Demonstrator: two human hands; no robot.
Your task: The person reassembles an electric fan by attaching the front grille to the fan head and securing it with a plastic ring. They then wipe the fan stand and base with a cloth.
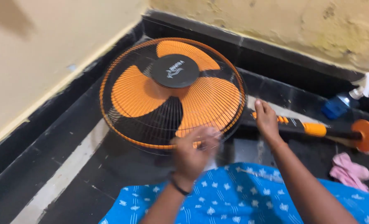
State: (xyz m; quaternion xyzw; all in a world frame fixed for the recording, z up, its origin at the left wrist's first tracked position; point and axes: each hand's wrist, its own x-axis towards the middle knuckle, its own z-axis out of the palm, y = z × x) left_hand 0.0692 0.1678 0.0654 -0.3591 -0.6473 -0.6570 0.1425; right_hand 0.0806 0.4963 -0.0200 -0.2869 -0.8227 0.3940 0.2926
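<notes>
Fan head (pixel 172 91) lay face-up on the dark floor (pixel 47 153), tucked into the corner where the two walls (pixel 35 49) met. Orange blades showed under a black-and-orange wire guard with a round black centre cap.

Handling, as a judgement: the guard wires looked thin and springy, likely to bend if you pressed mid-span; the blades were probably light plastic. The weight would sit in the motor under the cap. The stiff outer rim looked the safest place to take hold.

Your left hand (pixel 193 151) was at the near rim of the fan head, fingers curled against the guard; motion blur hid whether it actually clasped the wire, so I cannot tell. Your right hand (pixel 266 120) rested just right of the fan head, fingers loosely spread on the black-and-orange stand pole (pixel 313 129), not wrapped round it.

Containers: one blue spray bottle (pixel 342 103) with a white trigger lay far right of the fan head by the wall; its contents could not be seen. A pink cloth (pixel 350 171) lay right of the fan head, nearer you.
</notes>
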